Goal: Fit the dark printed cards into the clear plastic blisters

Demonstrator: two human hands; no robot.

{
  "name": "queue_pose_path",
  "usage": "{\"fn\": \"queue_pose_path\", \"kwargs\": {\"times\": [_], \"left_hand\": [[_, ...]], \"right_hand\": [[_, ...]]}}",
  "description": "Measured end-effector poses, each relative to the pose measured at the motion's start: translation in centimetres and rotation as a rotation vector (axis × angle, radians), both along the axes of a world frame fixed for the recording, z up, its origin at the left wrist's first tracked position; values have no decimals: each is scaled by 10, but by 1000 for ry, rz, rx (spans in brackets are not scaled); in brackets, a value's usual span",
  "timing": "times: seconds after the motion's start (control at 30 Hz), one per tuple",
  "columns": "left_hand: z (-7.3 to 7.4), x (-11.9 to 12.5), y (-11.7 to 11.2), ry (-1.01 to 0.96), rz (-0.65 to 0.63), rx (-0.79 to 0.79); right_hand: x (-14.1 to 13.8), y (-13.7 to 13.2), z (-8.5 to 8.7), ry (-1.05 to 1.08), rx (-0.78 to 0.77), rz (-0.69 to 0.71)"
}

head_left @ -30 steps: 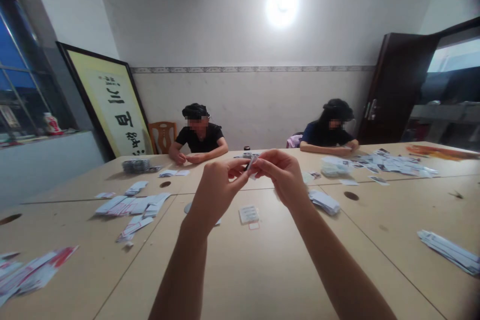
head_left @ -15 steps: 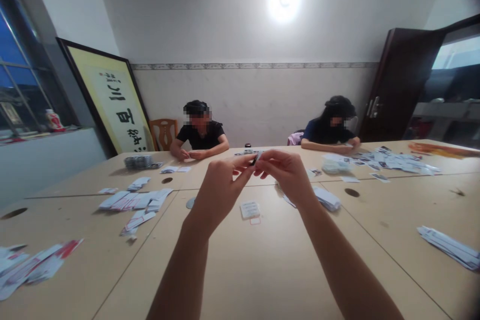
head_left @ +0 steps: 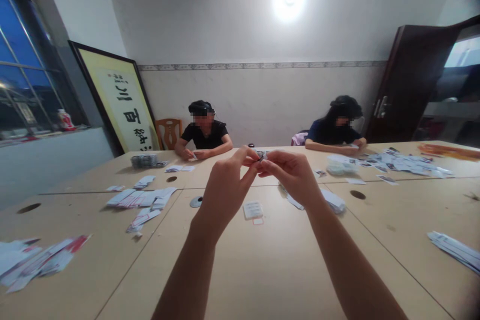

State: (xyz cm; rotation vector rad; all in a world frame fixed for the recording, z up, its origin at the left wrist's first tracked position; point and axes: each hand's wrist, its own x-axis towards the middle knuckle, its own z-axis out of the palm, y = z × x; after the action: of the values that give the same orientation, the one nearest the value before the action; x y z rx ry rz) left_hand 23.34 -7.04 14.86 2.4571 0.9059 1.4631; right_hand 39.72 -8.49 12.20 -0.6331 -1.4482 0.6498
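Observation:
My left hand (head_left: 227, 190) and my right hand (head_left: 296, 177) are raised over the table, their fingertips meeting in front of me. Pinched between both is a small dark and white piece (head_left: 261, 158), mostly covered by the fingers and too small to name. Below the hands, a whitish square pack (head_left: 253, 209) with rows of faint marks lies on the table, a little red-edged label (head_left: 258, 221) at its near edge. A pile of white paper slips (head_left: 333, 201) is partly hidden behind my right wrist.
White and red slips (head_left: 142, 199) lie in piles on the left. A grey stack (head_left: 144, 161) stands farther back. Two people (head_left: 204, 135) sit across, one behind scattered cards (head_left: 408, 164) at right. A bundle of strips (head_left: 455, 251) rests near the right edge.
My left index finger is lifted and bent more, and the small piece shows less dark surface. Both hands stay together. The whole view has shifted slightly, moving the scene to the right.

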Motion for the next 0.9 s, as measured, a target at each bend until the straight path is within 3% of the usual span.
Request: {"fn": "queue_pose_path", "kwargs": {"times": [0.2, 0.33, 0.5, 0.67, 0.9], "left_hand": [[-1, 0, -1, 18, -17, 10], [-2, 0, -1, 30, -16, 33], [-3, -2, 3, 47, 59, 180], [-1, -5, 5, 39, 60, 349], [-1, -4, 0, -36, 38, 353]], "right_hand": [[4, -1, 5, 55, -11, 13], [5, 1, 4, 108, -56, 106], [5, 5, 1, 174, -98, 203], [4, 6, 0, 156, -61, 201], [-2, 5, -1, 126, 5, 113]]}}
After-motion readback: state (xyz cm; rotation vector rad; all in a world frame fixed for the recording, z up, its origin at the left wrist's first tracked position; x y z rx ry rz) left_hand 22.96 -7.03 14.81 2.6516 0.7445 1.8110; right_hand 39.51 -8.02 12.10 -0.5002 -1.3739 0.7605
